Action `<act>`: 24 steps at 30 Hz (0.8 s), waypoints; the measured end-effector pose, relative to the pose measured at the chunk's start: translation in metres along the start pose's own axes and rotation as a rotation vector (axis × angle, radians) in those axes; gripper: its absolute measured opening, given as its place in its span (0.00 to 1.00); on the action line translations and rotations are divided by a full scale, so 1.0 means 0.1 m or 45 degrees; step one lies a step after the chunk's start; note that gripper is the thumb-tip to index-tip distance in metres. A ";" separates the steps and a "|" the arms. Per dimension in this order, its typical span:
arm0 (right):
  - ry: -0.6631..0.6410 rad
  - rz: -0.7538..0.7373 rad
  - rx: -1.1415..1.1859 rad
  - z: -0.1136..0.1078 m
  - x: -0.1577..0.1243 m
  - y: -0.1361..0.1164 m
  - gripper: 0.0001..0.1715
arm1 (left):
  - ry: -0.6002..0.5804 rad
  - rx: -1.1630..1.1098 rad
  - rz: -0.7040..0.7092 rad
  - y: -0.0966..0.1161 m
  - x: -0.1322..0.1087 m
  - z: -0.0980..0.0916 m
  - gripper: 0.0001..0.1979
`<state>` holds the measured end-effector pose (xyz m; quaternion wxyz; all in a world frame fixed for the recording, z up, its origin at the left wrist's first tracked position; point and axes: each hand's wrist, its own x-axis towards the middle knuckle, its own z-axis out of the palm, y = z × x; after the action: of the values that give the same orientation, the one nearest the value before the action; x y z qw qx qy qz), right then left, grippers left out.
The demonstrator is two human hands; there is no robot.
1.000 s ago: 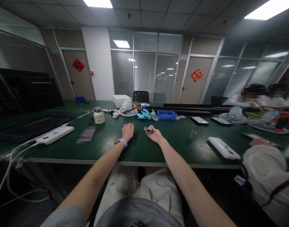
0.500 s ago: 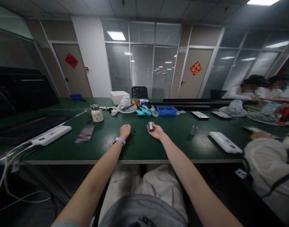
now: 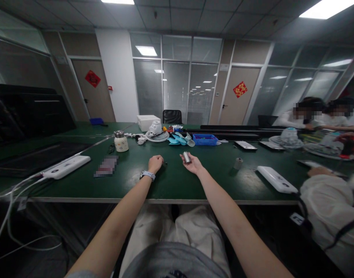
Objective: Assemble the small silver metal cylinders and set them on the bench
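Observation:
In the fingers of my right hand [image 3: 194,166] is a small silver metal cylinder [image 3: 187,157], tilted, held a little above the green table. To its left, my left hand [image 3: 155,164], with a watch on its wrist, is low over the tabletop with its fingers curled closed. A tiny dark piece [image 3: 165,162] shows right at the left fingertips; its kind is too small to make out, and the fingers partly hide the contact. Another metal cylinder [image 3: 238,163] stands on the table to the right of my right hand.
On the green table [image 3: 177,189] are a cream jar [image 3: 121,142], white power strips [image 3: 277,179], a blue tray [image 3: 205,139], light-blue fan blades [image 3: 177,139] and a white fan grille [image 3: 157,136]. A co-worker's sleeve [image 3: 329,193] is close on the right; other people sit farther back.
My left hand has moved slightly right, its fingertips now meeting the tiny dark piece that lay apart from it. The cylinder in my right hand has tilted. The camera view has shifted upward slightly.

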<state>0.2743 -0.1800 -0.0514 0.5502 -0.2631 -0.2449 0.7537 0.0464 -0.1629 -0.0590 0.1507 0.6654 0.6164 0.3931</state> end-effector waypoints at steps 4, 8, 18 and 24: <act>0.027 0.021 0.022 0.00 -0.02 -0.01 0.14 | 0.041 -0.112 0.003 0.00 0.00 0.00 0.15; 0.040 0.005 -0.012 0.01 -0.01 0.00 0.05 | 0.037 -0.211 0.014 0.00 0.00 0.03 0.16; 0.076 -0.011 0.068 0.02 0.00 0.02 0.08 | -0.152 0.000 0.233 -0.02 -0.04 0.03 0.31; 0.159 0.001 0.110 0.06 -0.01 0.01 0.09 | -0.179 -0.006 0.225 -0.01 -0.05 0.01 0.25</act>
<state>0.2700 -0.1821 -0.0477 0.5751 -0.2855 -0.1772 0.7458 0.0467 -0.1672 -0.0615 0.1597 0.7427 0.5425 0.3585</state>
